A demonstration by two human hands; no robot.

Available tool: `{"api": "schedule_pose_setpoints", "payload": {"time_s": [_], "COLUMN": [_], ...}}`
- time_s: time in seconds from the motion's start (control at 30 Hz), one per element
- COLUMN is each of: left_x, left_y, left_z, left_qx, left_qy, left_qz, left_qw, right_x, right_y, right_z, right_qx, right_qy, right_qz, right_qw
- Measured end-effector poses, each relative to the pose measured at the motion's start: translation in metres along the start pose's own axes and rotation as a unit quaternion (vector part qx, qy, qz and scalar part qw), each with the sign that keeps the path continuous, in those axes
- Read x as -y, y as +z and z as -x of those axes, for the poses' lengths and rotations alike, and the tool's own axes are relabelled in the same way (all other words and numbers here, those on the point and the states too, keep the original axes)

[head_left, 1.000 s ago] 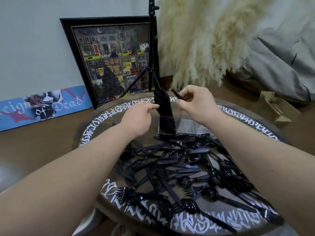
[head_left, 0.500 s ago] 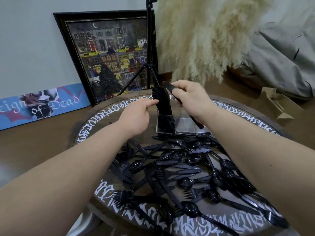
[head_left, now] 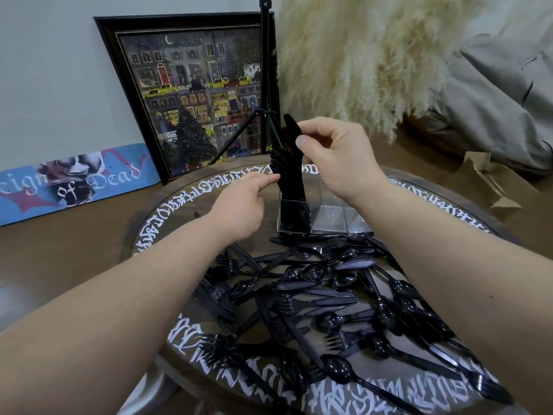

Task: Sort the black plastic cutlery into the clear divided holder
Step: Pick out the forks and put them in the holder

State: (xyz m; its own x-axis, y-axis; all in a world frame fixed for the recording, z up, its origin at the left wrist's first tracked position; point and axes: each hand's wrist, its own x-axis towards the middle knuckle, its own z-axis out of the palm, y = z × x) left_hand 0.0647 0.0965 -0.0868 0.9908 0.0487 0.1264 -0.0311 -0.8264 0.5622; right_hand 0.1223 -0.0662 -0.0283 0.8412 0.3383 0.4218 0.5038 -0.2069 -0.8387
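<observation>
Above the clear holder (head_left: 323, 217), right hand (head_left: 335, 154) pinches a knife (head_left: 291, 127); left hand (head_left: 242, 205) relaxed, touching stacked forks (head_left: 287, 178).

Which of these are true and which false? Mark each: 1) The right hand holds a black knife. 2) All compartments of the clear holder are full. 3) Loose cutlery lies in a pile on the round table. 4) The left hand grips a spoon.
1) True: the right hand pinches a black knife.
2) False: only the left compartment of the clear divided holder holds cutlery, a bundle of forks; the middle one looks empty.
3) True: the pile of cutlery covers the round table.
4) False: the left hand holds nothing; its fingers reach toward the forks.
</observation>
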Motion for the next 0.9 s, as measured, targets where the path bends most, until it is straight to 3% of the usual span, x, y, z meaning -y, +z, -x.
{"api": "schedule_pose_setpoints", "payload": {"time_s": [0.2,0.53,0.67,0.9], "left_x": [0.0,0.007,0.025,0.079], "left_y": [0.004,0.006,0.001,-0.01], "left_z": [0.001,0.019,0.051,0.119], "left_qx": [0.0,0.013,0.007,0.021], "left_qy": [0.004,-0.014,-0.027,-0.088], "left_qz": [0.001,0.01,-0.015,-0.125], "left_qw": [1.0,1.0,1.0,0.988], "right_x": [-0.02,-0.047,-0.04,-0.048], "right_y": [0.011,0.024,0.031,0.068], "right_z": [0.008,0.016,0.033,0.069], "right_qx": [0.046,0.082,0.076,0.184], "right_qy": [0.021,0.081,0.046,0.029], "right_qz": [0.114,0.311,0.305,0.323], "right_qw": [0.992,0.943,0.948,0.928]}}
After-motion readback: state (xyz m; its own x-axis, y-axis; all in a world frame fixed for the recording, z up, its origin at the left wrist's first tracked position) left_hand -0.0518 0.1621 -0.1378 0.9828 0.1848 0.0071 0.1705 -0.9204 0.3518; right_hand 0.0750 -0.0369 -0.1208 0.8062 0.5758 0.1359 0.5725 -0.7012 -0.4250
